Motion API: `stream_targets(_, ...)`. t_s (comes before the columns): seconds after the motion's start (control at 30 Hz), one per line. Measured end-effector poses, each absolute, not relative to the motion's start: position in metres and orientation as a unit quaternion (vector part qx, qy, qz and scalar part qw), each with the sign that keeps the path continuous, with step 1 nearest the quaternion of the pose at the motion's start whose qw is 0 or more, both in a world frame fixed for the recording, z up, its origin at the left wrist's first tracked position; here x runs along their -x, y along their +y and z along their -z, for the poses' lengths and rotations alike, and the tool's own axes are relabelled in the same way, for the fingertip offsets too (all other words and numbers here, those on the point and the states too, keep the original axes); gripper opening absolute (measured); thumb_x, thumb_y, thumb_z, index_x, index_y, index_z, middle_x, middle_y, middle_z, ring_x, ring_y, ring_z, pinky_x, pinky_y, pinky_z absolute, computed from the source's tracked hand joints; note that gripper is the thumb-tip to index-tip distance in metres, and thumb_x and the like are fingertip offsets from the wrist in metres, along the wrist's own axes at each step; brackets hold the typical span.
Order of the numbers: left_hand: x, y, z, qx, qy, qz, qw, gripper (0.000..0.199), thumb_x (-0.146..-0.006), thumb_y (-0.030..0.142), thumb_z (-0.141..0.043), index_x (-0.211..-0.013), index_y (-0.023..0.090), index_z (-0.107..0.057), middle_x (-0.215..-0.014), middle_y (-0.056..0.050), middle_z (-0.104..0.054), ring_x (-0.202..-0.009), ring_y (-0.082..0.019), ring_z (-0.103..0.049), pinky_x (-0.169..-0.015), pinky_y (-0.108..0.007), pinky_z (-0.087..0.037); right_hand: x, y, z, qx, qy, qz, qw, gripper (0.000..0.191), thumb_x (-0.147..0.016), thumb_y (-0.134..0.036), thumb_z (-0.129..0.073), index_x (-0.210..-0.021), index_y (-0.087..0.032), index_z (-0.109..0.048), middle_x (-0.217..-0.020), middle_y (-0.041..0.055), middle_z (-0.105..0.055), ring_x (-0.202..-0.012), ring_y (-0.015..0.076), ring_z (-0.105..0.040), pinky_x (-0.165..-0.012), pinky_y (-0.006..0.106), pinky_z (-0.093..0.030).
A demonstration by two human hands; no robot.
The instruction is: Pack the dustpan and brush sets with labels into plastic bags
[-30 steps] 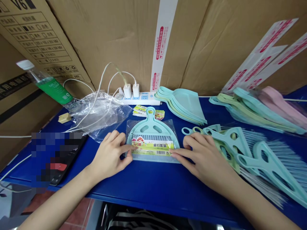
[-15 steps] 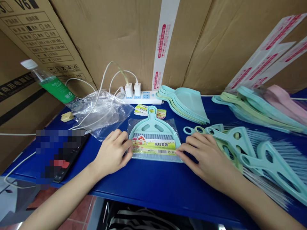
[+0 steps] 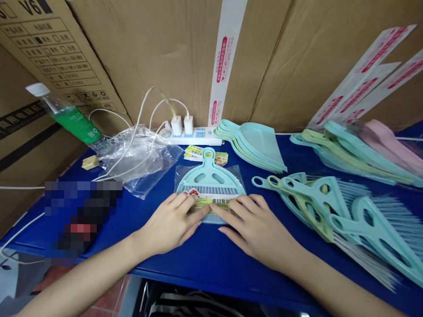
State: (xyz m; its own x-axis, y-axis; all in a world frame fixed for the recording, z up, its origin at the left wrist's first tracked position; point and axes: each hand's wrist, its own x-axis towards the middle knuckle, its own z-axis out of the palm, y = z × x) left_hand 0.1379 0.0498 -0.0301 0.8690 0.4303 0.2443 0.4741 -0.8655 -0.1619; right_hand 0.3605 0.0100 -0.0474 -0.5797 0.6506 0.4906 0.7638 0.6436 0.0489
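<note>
A light-blue dustpan and brush set lies in a clear bag in front of me, its handle pointing away. Across it runs a printed label, partly covered by my fingers. My left hand rests on the left half of the label with fingers bent and apart, gripping nothing. From the right, my right hand lies over the label's other half, fingers spread. The two index fingertips nearly meet at the middle of the label. The bag's near edge is mostly hidden under my hands.
Loose brushes lie at the right, with stacked dustpans and bagged ones behind. Further left are labels, a power strip, crumpled plastic, white cables and a bottle. Cardboard boxes stand behind.
Both hands have moved inward from the sides of the bagged set onto its label, and their fingertips are now close together. The set has stayed in place.
</note>
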Motion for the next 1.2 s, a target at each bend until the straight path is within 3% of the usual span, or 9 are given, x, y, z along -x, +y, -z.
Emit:
stream_targets(0.4,-0.134,0.050,0.027,0.950,-0.292,0.078,0.074,0.032,-0.091,0.017,-0.050,-0.120,0.023,-0.063,-0.084,-0.005,-0.055,-0.080,-0.022,-0.049,-0.070,-0.034,-0.040,-0.366,0.010,0.044,0.430,-0.867,0.133,0.214,0.022,-0.093,-0.023,-0.051,-0.097,-0.019,-0.072,-0.084,0.0059,-0.067,-0.082,0.0221,-0.050,-0.074,0.036,-0.032)
stream_targets(1.2,-0.114,0.058,0.022,0.930,-0.337,0.139,0.036,0.038,-0.088,0.007,-0.046,-0.106,0.028,-0.073,-0.071,-0.002,-0.047,-0.071,-0.018,-0.040,-0.062,-0.030,-0.035,-0.386,0.009,0.036,0.466,-0.839,0.113,0.257,0.033,-0.097,-0.025,-0.046,-0.079,-0.023,-0.073,-0.068,0.0038,-0.053,-0.077,0.0210,-0.047,-0.070,0.035,-0.032)
